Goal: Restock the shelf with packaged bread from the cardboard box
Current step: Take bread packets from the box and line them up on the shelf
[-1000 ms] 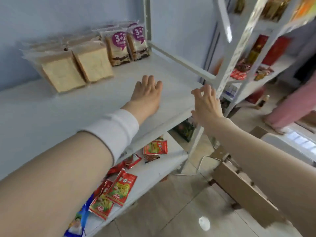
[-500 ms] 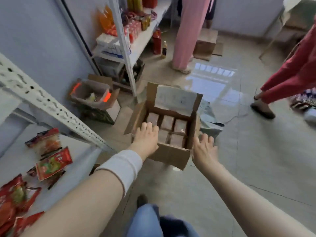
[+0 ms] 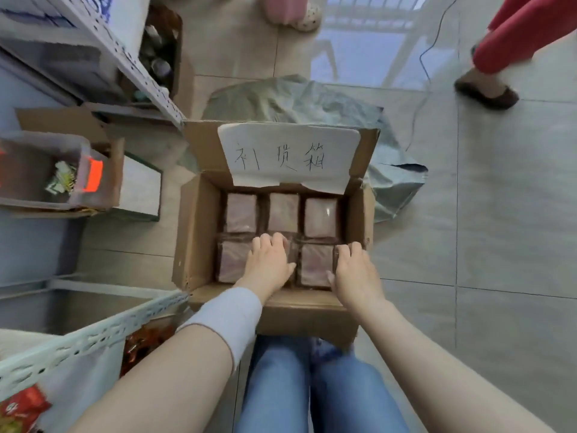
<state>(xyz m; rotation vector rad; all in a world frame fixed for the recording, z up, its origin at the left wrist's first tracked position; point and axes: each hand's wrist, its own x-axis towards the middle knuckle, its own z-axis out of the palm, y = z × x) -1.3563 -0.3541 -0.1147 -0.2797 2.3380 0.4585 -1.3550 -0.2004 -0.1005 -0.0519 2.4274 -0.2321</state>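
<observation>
The box sits open on the floor at frame centre, holding bread packs in two rows. The left hand lies on the front middle pack, fingers nearly straight. The right hand curls its fingers over the far edge of the front right pack, thumb near its near edge. The shelf is at lower left.

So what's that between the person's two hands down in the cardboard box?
One wrapped bread pack, in the near row of the cardboard box, sits between the left hand and right hand, as the head view shows.
</observation>
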